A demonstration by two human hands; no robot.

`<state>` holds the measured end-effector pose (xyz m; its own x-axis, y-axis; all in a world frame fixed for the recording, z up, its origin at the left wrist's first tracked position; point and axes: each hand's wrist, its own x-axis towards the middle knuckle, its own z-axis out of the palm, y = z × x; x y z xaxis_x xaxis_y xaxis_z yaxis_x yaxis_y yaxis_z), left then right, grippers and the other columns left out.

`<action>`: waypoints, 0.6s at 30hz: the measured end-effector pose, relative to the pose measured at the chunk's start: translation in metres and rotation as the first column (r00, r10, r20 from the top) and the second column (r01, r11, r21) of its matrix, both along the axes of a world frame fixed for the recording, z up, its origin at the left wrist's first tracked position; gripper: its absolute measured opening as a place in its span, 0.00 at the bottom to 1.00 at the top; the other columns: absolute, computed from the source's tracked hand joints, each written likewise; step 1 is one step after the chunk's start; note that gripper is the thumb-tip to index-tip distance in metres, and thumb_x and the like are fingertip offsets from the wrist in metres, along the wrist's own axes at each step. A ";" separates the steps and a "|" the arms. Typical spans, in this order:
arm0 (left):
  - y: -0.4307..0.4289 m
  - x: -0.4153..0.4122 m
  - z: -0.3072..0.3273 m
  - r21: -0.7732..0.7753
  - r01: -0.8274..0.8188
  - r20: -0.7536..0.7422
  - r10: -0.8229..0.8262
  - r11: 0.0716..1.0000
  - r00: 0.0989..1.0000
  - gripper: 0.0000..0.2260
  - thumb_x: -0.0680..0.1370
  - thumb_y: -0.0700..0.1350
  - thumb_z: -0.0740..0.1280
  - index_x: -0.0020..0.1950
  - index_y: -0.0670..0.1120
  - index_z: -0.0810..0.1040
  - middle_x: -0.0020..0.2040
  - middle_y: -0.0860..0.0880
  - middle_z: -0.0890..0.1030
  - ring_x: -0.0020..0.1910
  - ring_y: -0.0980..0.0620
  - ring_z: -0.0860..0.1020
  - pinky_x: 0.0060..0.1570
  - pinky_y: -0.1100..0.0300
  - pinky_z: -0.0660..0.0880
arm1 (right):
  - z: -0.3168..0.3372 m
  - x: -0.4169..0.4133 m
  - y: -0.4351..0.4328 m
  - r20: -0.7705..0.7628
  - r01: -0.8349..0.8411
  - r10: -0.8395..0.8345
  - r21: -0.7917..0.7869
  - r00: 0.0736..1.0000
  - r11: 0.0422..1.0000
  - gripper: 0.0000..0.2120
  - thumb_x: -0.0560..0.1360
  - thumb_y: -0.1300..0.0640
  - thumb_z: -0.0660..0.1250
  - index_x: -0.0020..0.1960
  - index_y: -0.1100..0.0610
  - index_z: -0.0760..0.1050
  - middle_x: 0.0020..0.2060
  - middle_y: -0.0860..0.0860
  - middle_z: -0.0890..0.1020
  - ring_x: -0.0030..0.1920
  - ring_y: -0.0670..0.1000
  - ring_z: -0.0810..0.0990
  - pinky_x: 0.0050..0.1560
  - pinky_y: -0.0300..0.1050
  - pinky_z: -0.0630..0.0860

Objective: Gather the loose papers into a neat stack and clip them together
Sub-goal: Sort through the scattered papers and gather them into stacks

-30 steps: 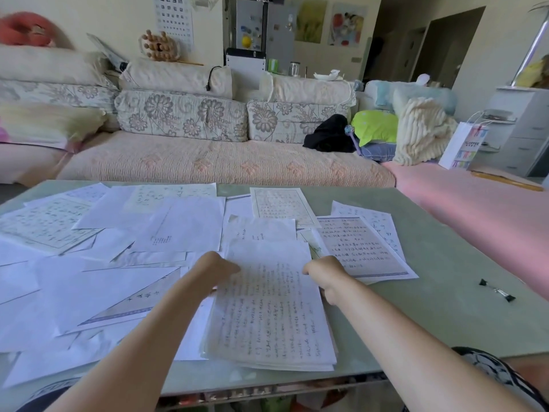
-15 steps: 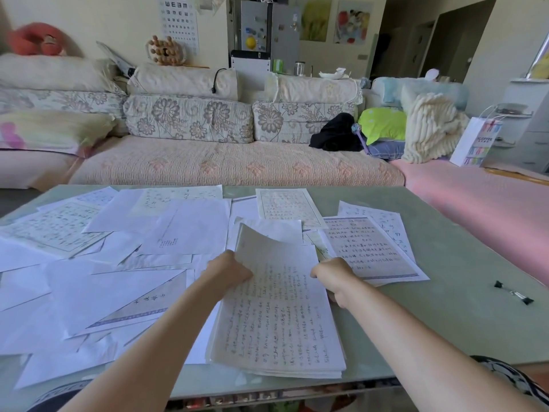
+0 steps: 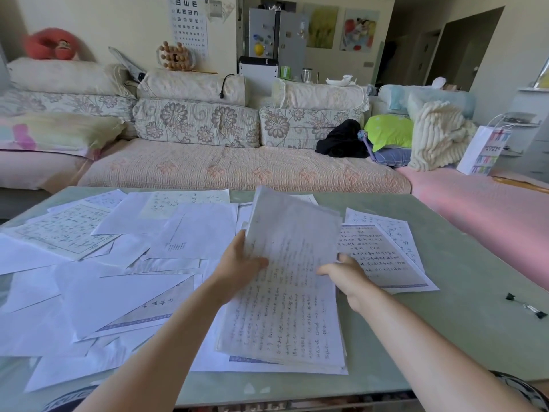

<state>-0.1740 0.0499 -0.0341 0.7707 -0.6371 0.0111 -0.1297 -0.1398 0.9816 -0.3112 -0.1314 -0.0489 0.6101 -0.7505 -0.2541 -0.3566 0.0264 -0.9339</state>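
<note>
A stack of handwritten papers (image 3: 285,319) lies in front of me on the green table (image 3: 463,331), its far end lifted off the surface. My left hand (image 3: 240,263) grips the stack's left edge, thumb on top. My right hand (image 3: 346,273) grips its right edge. Several loose sheets (image 3: 118,281) lie scattered over the left half of the table, and a few more sheets (image 3: 386,257) lie just right of the stack. A black binder clip (image 3: 525,306) sits near the table's right edge, apart from both hands.
A floral sofa (image 3: 237,168) runs along the far side of the table, with a pink cover (image 3: 490,209) at the right. A paper bag (image 3: 482,151) stands at the far right.
Both hands have raised the far end of the stack off the table, bending it upward. The near end still rests on the table. The clip has not moved.
</note>
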 end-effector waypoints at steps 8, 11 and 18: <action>-0.001 -0.009 0.034 -0.400 -0.082 0.018 0.098 0.913 0.995 0.17 0.74 0.35 0.72 0.58 0.51 0.76 0.49 0.53 0.85 0.47 0.54 0.84 0.45 0.56 0.82 | 0.046 -0.002 0.001 0.361 0.029 0.084 -0.297 0.929 0.955 0.12 0.74 0.63 0.74 0.55 0.52 0.79 0.47 0.46 0.86 0.47 0.41 0.85 0.49 0.39 0.80; -0.007 -0.010 0.044 -0.450 -0.109 0.017 0.131 0.886 0.991 0.16 0.75 0.37 0.72 0.59 0.49 0.76 0.49 0.53 0.85 0.47 0.56 0.84 0.42 0.61 0.82 | 0.061 -0.003 0.003 0.438 0.116 0.076 -0.396 0.896 0.911 0.12 0.75 0.62 0.73 0.52 0.49 0.76 0.46 0.41 0.85 0.45 0.35 0.83 0.42 0.28 0.76; -0.009 -0.009 0.055 -0.468 -0.092 0.024 0.117 0.879 0.993 0.20 0.70 0.47 0.77 0.58 0.51 0.73 0.52 0.45 0.82 0.51 0.46 0.83 0.49 0.45 0.81 | 0.051 -0.009 -0.007 0.386 0.074 0.068 -0.341 0.920 0.937 0.18 0.71 0.55 0.77 0.58 0.50 0.75 0.52 0.45 0.84 0.54 0.46 0.83 0.57 0.50 0.79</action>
